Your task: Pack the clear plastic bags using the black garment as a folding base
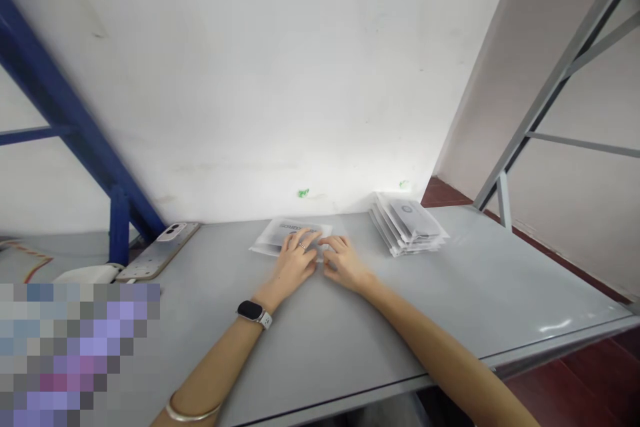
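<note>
A frosted plastic zip bag (pixel 273 233) with a dark printed item inside lies flat on the grey table (pixel 310 347). My left hand (pixel 297 259) rests over its right part, fingers curved onto the plastic and thumb near the front edge. At the bag's right end, my right hand (pixel 344 261) has its fingers bent in a pinch at the edge. The fingertips of both hands nearly meet there, and they hide exactly what is gripped. To the right stands a stack of similar filled zip bags (pixel 410 223).
A phone (pixel 160 250) lies at the table's left end, with a white object (pixel 90 273) beside it. A white wall (pixel 300 80) rises behind the table. Slanted frames, one blue (pixel 75 100) and one grey (pixel 550 93), flank the sides. The lower left corner is pixelated.
</note>
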### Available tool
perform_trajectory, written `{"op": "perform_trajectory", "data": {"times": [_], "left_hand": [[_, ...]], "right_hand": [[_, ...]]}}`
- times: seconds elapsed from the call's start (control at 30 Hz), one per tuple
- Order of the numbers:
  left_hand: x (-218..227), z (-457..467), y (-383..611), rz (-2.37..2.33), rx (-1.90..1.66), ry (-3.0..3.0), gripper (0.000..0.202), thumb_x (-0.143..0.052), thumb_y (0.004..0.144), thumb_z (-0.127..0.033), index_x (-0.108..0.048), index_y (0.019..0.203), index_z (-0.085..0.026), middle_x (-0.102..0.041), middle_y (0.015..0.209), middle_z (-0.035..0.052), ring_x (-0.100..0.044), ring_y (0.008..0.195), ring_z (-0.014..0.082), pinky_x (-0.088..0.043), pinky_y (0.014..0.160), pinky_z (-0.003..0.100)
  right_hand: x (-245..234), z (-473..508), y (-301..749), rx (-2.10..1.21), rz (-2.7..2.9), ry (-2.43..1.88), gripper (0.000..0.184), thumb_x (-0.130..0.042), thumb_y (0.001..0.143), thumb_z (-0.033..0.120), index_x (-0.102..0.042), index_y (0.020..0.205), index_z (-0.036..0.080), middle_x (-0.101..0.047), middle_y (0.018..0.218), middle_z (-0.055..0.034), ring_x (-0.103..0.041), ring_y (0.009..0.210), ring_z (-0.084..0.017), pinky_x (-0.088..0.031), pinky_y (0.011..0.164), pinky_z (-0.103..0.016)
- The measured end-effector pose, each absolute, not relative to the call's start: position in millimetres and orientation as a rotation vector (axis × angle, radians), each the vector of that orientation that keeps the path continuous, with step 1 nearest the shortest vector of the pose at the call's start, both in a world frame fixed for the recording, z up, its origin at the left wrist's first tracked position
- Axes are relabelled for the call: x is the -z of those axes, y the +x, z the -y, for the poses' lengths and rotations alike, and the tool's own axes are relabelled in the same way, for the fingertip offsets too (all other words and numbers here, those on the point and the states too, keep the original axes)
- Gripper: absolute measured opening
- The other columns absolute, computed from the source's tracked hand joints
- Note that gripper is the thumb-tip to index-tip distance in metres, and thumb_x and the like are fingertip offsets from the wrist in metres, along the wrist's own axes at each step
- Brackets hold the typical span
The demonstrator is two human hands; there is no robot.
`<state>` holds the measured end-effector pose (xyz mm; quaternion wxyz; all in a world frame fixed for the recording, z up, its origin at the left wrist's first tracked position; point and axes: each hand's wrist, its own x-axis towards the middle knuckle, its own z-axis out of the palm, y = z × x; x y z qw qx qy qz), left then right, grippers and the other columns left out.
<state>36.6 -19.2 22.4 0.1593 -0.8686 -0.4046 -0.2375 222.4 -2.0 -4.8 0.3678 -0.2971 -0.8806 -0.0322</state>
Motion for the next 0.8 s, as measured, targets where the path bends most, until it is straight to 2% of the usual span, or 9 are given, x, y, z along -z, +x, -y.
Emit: {"op": "perform_trajectory", "data": {"times": [0.63,0.8], "left_hand": [[-20.9,17.4,33.9,1.173,0.712,-2.495,0.013,-0.055,0.081,-0.012,-0.062,0.074,-0.020,-0.052,0.139,0.0048,-0.038,0.130,0.0318,-0.036,0.101,0.053],[-19.1,17.1,33.5,1.173,0.704,-2.495,0.012,-0.055,0.080,-0.012,-0.062,0.074,-0.020,-0.052,0.139,0.0046,-0.038,0.131,0.0311,-0.036,0.101,0.052]], "right_hand": [[1.9,3.7,222.3,0.109,2.273,-0.861,0.018,-0.057,0.071,0.004,-0.052,0.076,0.021,-0.061,0.116,-0.0087,-0.055,0.106,-0.024,-0.040,0.091,-0.041],[1.9,5.0,222.4,0.112,2.283,-0.871,0.018,-0.059,0.073,0.009,-0.055,0.086,0.021,-0.059,0.118,-0.0092,-0.053,0.108,-0.024,-0.040,0.092,-0.041]]}}
